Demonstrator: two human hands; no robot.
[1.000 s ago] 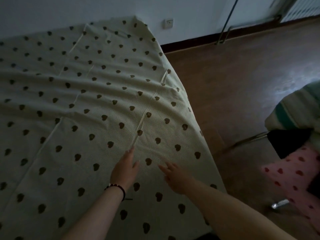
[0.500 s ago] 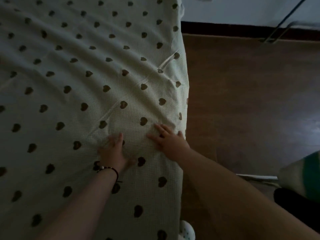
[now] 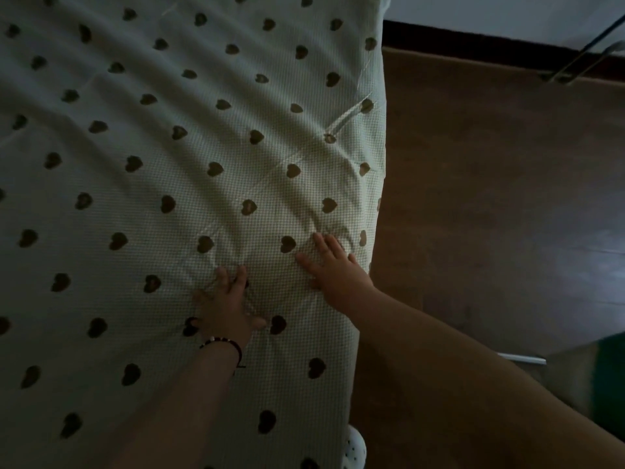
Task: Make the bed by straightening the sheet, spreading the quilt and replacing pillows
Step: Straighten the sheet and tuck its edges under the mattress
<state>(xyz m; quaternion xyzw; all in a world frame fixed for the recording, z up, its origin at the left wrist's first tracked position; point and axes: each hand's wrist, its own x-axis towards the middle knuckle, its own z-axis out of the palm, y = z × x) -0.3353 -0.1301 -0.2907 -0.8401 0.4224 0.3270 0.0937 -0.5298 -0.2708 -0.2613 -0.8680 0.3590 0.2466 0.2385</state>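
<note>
We are pressing our left hand (image 3: pixel 227 308) and right hand (image 3: pixel 333 270), fingers spread flat and gripping nothing, on the heart-print sheet (image 3: pixel 176 137) near the bed's right edge; being soft and light, it probably smooths best pushed toward that edge.

brown wooden floor (image 3: pixel 490 204), dark baseboard (image 3: pixel 473 45), white wall (image 3: pixel 490 11).

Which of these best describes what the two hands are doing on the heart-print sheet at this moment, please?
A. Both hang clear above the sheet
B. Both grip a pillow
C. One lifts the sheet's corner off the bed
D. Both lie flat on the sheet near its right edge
D: the left hand and the right hand both rest with straight fingers on the sheet, close to its right edge.
</note>
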